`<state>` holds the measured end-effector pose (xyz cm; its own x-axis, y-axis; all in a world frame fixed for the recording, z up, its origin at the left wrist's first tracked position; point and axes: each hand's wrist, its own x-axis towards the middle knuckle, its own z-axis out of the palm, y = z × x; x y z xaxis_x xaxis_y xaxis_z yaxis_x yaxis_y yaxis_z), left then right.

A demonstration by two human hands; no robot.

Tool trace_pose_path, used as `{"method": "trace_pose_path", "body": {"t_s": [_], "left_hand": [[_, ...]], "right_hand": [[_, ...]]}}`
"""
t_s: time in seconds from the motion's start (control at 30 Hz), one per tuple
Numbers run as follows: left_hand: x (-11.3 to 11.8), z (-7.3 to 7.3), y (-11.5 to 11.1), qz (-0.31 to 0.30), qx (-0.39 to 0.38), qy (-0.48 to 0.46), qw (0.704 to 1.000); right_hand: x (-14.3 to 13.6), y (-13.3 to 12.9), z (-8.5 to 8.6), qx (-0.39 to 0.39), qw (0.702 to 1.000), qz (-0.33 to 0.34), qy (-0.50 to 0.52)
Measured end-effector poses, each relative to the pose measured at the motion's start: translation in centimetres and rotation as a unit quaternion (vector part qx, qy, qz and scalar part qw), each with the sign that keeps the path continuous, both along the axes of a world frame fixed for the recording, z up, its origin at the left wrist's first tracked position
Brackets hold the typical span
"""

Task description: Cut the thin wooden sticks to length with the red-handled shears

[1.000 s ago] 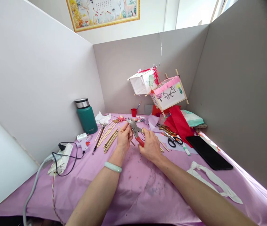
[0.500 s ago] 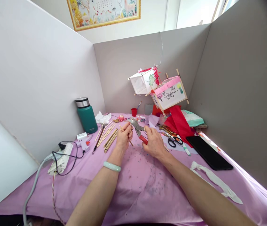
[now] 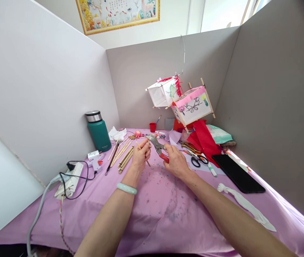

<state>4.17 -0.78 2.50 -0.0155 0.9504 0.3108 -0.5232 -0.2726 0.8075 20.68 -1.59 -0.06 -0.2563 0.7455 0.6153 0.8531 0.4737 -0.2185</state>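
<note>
Shifted slightly rightward, the right hand (image 3: pixel 177 160) is curled round red-handled cutters (image 3: pixel 157 145), and 1 thin stick (image 3: pixel 148 164) is held in the closed left hand (image 3: pixel 141 156), all above the desk (image 3: pixel 165 210) short of its far edge.

Cutters (image 3: pixel 157 145): grey metal head, red grip. Cloth (image 3: pixel 154 207) beneath them: lilac, speckled dark grey-blue. Just left of the cutters: stick (image 3: pixel 138 145), plain tan. Far left of the cutters: bottle (image 3: pixel 99 135), teal, silver band near top. Nearer than the cutters, to the left: bangle (image 3: pixel 126 189), pale green. Beyond the cutters: cup (image 3: pixel 152 127), red. Above the cutters: white lantern (image 3: pixel 165 93), green leaf motif, red fringe. Above right of them: pink-banded lantern (image 3: pixel 193 105), white panel, black line drawing. Right of the cutters: scissors (image 3: pixel 195 162), black rings.
</note>
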Motion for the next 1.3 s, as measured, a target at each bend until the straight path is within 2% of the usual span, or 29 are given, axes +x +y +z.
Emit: {"method": "trace_pose_path", "body": {"t_s": [0.2,0.4,0.63,0.97,1.3], "left_hand": [[-0.17,-0.03,0.08,-0.003,-0.014,-0.006,1.000],[-0.12,0.19,0.03,0.000,-0.014,-0.006,1.000],[-0.10,0.09,0.20,0.012,-0.020,-0.021,0.999],[-0.21,0.51,-0.46,-0.047,-0.035,-0.045,0.997],[-0.49,0.61,-0.44,-0.057,-0.054,-0.037,0.996]], "right_hand": [[0.20,0.07,0.31,-0.017,1.000,-0.007,0.003],[0.43,0.33,0.23,-0.020,0.997,-0.017,0.078],[0.43,-0.21,0.27,0.007,1.000,0.001,0.024],[0.41,-0.10,0.23,0.025,1.000,-0.008,-0.006],[1.01,0.18,0.47,0.014,0.999,-0.030,-0.020]]}}
